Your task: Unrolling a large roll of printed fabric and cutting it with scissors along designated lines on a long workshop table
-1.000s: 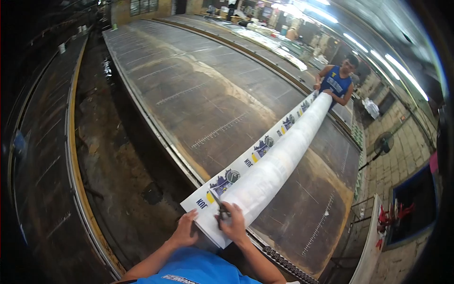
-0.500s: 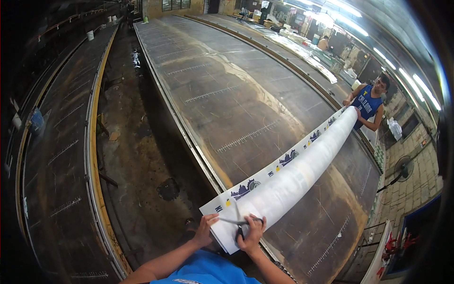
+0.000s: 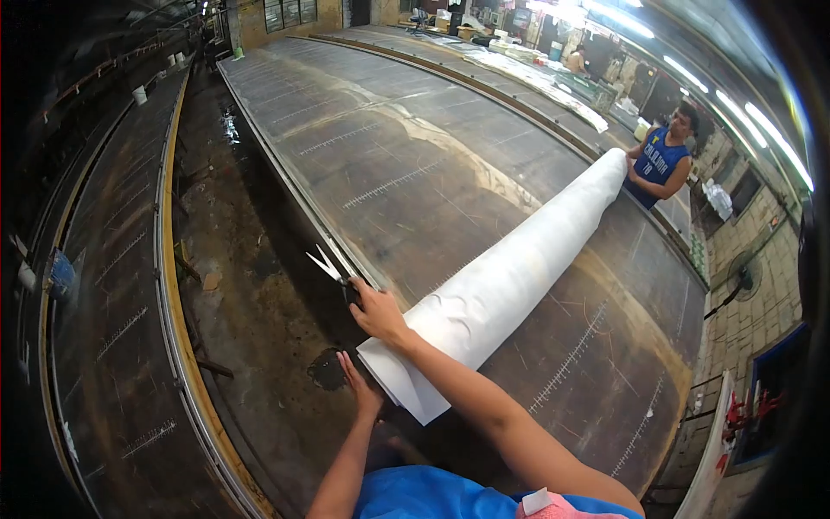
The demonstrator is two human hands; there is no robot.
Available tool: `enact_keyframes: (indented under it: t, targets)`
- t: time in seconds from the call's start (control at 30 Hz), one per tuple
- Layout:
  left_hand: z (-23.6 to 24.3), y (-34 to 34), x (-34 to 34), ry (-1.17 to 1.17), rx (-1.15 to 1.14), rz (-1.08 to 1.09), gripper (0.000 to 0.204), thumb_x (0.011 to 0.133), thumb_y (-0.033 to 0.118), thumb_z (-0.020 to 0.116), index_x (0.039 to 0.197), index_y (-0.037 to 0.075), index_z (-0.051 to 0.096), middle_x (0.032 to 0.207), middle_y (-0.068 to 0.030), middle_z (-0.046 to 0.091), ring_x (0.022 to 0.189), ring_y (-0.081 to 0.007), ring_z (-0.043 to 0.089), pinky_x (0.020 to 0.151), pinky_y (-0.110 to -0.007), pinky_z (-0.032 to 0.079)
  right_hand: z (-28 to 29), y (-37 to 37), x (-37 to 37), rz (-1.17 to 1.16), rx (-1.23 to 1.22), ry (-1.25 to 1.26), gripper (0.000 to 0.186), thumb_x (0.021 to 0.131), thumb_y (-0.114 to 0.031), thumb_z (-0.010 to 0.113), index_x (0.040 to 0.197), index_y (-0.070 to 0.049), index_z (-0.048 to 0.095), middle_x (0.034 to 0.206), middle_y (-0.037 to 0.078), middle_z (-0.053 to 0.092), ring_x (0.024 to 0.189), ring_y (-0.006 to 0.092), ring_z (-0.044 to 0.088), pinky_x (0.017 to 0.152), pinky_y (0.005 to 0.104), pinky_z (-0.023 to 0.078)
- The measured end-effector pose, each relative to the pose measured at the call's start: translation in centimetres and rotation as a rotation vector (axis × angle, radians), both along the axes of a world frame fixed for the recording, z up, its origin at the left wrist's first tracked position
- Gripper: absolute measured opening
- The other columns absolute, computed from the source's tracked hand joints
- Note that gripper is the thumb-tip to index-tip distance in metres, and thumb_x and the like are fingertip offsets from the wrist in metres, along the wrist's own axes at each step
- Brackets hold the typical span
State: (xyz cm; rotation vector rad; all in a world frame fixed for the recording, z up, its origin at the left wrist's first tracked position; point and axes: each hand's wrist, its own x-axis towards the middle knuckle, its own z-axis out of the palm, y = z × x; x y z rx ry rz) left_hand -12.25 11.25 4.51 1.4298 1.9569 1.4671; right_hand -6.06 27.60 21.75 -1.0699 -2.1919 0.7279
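My right hand [image 3: 376,307] is closed around the black handles of scissors [image 3: 333,270], whose silver blades are apart and point toward the upper left. It is raised over the near end of a long white roll of sheet material [image 3: 510,272]. My left hand [image 3: 363,385] is beside the roll's loose near edge, fingers stretched out and pointing up. The roll lies crosswise on a wide, stained worktable [image 3: 441,130] with ruler-like markings. At its far end a co-worker [image 3: 657,164] in a blue sleeveless top has hands at the roll.
A second long table [image 3: 117,329] runs along the left, with a dark aisle floor [image 3: 225,268] between the tables. A standing fan [image 3: 743,277] and red items [image 3: 743,406] are at the right. Another person [image 3: 575,62] is farther back among piles of material.
The roll has turned over, hiding its printed strip. My right hand has lifted the scissors up and leftward, off the sheet. My left hand has moved lower and straightened its fingers.
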Motion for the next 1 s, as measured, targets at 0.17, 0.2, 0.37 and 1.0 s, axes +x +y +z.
enact_keyframes:
  t: [0.17,0.2,0.37,1.0]
  targets:
    - [5.1,4.4,-4.6,0.057,-0.064,0.011,0.102,0.079,0.021,0.076,0.158,0.004,0.013,0.165,-0.0212,0.011,0.152,-0.0412,0.016,0.120,-0.061,0.013,-2.4,-3.8,3.5,-0.052,0.126,0.204,0.063,0.085,-0.009,0.064,0.143,-0.004,0.041,0.113,0.018,0.065,0.112,0.0355,0.058,0.111,0.0501,0.032]
    - [5.9,5.7,-5.8,0.130,0.034,-0.035,0.099,0.079,0.018,0.074,0.158,0.004,0.015,0.165,-0.0213,0.013,0.151,-0.0406,0.017,0.120,-0.061,0.013,-3.6,-4.3,4.3,-0.111,0.093,0.285,0.065,0.085,-0.007,0.065,0.144,-0.003,0.040,0.119,0.019,0.061,0.116,0.0367,0.055,0.113,0.0514,0.030]
    - [6.8,12.2,-13.0,0.392,0.171,-0.141,0.091,0.080,0.005,0.068,0.157,0.007,0.020,0.164,-0.0171,0.021,0.152,-0.0358,0.020,0.122,-0.058,0.012,-9.9,-3.4,6.9,-0.232,0.118,0.362,0.069,0.085,-0.001,0.066,0.147,-0.001,0.035,0.132,0.021,0.052,0.124,0.0409,0.047,0.114,0.0509,0.028]
    - [-5.6,39.7,-34.8,-1.076,0.084,-0.299,0.074,0.105,0.061,0.016,0.146,0.005,0.043,0.139,-0.0131,0.057,0.126,-0.0238,0.055,0.111,-0.041,0.041,0.1,37.7,-31.7,-0.122,0.114,0.234,0.054,0.088,-0.014,0.061,0.140,-0.007,0.047,0.120,0.017,0.064,0.118,0.0308,0.059,0.112,0.0614,0.025]
